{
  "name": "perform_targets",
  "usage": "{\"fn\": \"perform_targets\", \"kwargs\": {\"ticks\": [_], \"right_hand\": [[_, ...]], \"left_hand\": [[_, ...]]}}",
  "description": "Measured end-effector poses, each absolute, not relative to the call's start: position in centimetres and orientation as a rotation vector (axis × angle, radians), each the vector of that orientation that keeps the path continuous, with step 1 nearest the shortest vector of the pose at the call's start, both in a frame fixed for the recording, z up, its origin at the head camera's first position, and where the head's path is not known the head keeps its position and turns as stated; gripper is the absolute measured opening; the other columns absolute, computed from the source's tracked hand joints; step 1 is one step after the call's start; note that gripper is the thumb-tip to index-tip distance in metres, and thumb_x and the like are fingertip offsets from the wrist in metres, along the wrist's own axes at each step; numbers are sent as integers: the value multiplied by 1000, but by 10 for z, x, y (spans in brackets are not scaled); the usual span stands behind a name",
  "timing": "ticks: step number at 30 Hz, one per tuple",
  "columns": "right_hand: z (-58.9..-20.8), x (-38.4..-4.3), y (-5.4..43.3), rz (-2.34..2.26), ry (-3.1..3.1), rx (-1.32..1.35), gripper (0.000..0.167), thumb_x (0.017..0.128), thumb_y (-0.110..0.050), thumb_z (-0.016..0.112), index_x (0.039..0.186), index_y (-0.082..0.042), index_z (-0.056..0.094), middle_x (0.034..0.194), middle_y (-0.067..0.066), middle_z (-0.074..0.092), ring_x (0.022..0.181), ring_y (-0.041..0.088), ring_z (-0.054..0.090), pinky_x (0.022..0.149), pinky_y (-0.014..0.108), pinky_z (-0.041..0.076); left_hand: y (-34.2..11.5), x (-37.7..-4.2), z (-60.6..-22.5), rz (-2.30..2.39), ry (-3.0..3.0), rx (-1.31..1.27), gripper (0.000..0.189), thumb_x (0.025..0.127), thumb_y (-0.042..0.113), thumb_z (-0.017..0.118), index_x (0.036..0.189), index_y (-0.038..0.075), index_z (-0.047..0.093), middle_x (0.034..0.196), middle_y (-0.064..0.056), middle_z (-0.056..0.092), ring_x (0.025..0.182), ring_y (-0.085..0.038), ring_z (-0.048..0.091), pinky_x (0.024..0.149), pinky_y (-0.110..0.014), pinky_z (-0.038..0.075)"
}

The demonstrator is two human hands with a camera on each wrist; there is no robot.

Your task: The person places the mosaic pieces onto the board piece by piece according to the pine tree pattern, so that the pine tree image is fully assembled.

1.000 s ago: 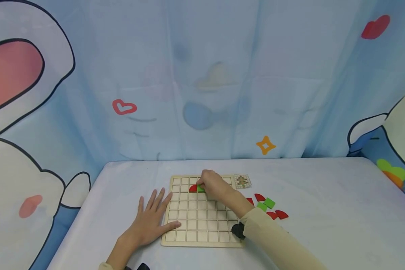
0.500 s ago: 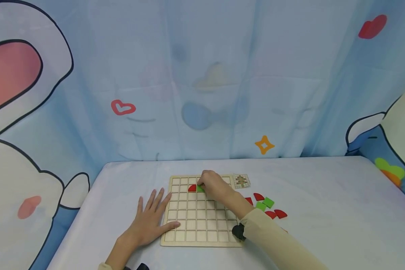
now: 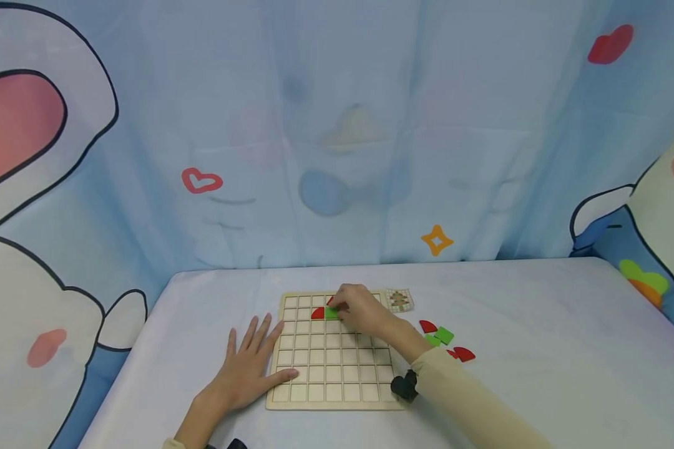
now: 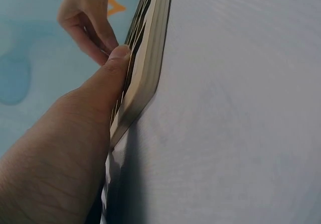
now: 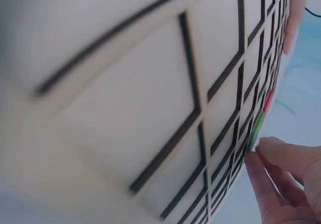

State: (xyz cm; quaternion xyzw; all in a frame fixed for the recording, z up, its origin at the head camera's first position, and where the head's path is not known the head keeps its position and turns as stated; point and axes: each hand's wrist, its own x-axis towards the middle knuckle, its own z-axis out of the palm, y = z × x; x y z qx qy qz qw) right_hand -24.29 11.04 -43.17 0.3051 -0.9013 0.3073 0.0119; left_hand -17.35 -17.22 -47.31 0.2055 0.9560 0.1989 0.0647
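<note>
Palm down, my left hand [image 3: 247,371] lies at the left edge of the wooden grid board [image 3: 317,391], fingers spread, thumb over the rim. My right hand [image 3: 362,308] bends over the board's upper rows, fingertips right at a green square tile [image 3: 331,313] set in a cell. Just above it a bit of a red tile [image 3: 330,300] shows beside the fingers. A red quarter-circle tile [image 3: 317,313] sits in the cell left of the green one. In the right wrist view the thumb and fingers [image 5: 281,158] come together at the green tile's end; I cannot tell whether they pinch a tile.
A small pattern card [image 3: 399,300] lies at the board's top right corner. Loose green tiles [image 3: 444,335] and red tiles [image 3: 463,354] are scattered to the right, partly behind the right forearm. A blue printed curtain [image 3: 337,137] hangs behind the white table.
The right hand has opened a little away from the green tile, its forearm shifting slightly right. A red edge above that tile has come into sight. The left hand stays on the board.
</note>
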Motion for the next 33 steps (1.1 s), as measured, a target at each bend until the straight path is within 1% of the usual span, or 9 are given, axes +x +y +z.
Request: {"fn": "perform_targets", "kwargs": {"ticks": [6, 11, 14, 16, 21, 27, 33], "right_hand": [[-418, -226, 147, 1029, -2790, 949, 19, 96, 7, 69, 114, 7, 75, 109, 15, 70, 96, 27, 70, 85, 36, 60], [-407, -204, 190, 988, -2853, 864, 16, 94, 2, 74, 110, -1, 78, 102, 4, 68, 92, 19, 68, 84, 39, 61], [-407, -191, 219, 943, -2910, 791, 13, 93, 0, 76, 105, -5, 78, 97, -2, 66, 89, 16, 66, 81, 37, 61], [-411, -183, 239, 920, -2974, 702, 12, 92, -3, 79, 103, -8, 78, 96, -4, 66, 88, 15, 64, 78, 33, 61], [-419, -169, 282, 885, -3094, 523, 17, 88, -8, 83, 104, -10, 79, 98, -5, 68, 89, 15, 63, 75, 25, 58], [-426, -158, 312, 884, -3156, 521, 29, 83, -14, 89, 109, -9, 78, 99, -5, 67, 89, 14, 62, 76, 22, 57], [-430, -155, 321, 871, -3163, 574, 31, 84, -19, 89, 110, -8, 78, 99, -6, 67, 84, 6, 57, 75, 21, 56]], "left_hand": [[-173, -174, -475, 594, 2889, 629, 96, 97, 70, 56, 169, 17, 21, 175, -14, 10, 161, -39, 0, 119, -73, -8], [-174, -174, -475, 605, 2892, 630, 95, 97, 69, 57, 169, 17, 22, 175, -14, 11, 161, -39, 0, 119, -74, -7], [-174, -174, -475, 611, 2890, 629, 95, 97, 69, 57, 169, 17, 22, 175, -14, 11, 161, -39, 0, 119, -74, -7], [-174, -174, -475, 609, 2886, 629, 96, 97, 69, 57, 169, 18, 21, 175, -14, 10, 161, -39, -1, 119, -74, -8], [-173, -174, -475, 604, 2896, 620, 96, 97, 70, 57, 169, 18, 22, 175, -14, 11, 161, -39, 0, 119, -74, -7], [-173, -175, -475, 627, 2892, 637, 95, 97, 69, 56, 169, 18, 21, 175, -14, 10, 161, -39, 0, 119, -74, -8], [-173, -176, -477, 629, 2889, 636, 96, 97, 70, 57, 169, 17, 22, 175, -14, 10, 161, -39, 0, 119, -74, -8]]}}
